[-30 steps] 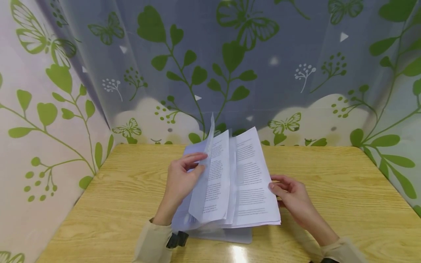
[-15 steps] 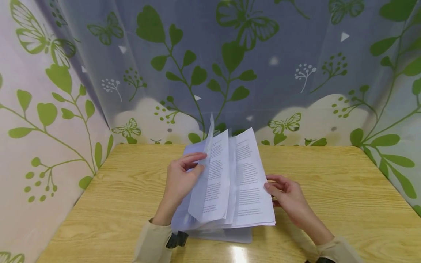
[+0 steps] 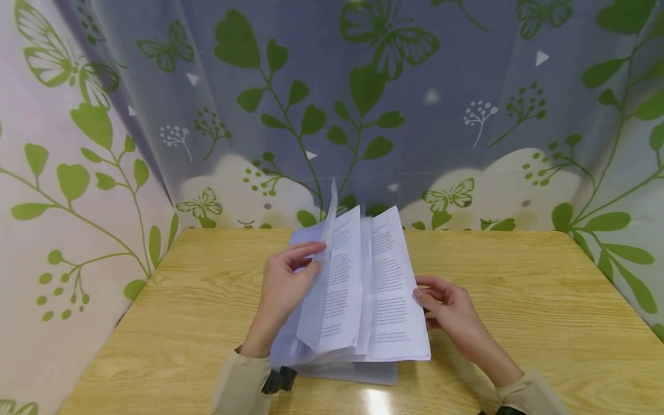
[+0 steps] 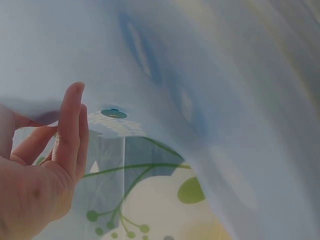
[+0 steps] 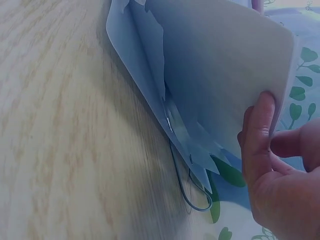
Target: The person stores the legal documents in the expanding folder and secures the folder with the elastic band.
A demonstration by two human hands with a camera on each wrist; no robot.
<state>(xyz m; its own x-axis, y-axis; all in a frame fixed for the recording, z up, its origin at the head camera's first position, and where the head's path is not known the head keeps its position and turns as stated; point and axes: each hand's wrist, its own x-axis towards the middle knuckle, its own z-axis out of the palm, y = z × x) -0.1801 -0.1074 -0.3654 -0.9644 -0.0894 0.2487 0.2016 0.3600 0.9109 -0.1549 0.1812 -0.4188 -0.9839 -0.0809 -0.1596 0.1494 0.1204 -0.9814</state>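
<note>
A translucent bluish plastic document folder (image 3: 376, 373) lies spread on the table, with printed paper sheets (image 3: 391, 311) in and over it. My left hand (image 3: 285, 282) pinches the raised left flap (image 3: 311, 317) of the folder between thumb and fingers. A round teal snap button (image 4: 114, 114) shows beyond these fingers in the left wrist view. On the other side, my right hand (image 3: 453, 314) pinches the right edge of the paper stack, thumb on top and fingers beneath. The right wrist view shows the stack's blank underside (image 5: 225, 65) tilted up above the folder.
A thin cord loop (image 5: 192, 202) hangs out from the folder's edge. The wooden table (image 3: 181, 311) runs around the folder on both sides. Behind it hangs a curtain (image 3: 461, 75) printed with leaves and butterflies, which also closes off both sides.
My right hand has shifted a little left, bringing the right edge of the paper sheets with it. The left hand and the flap have stayed nearly still.
</note>
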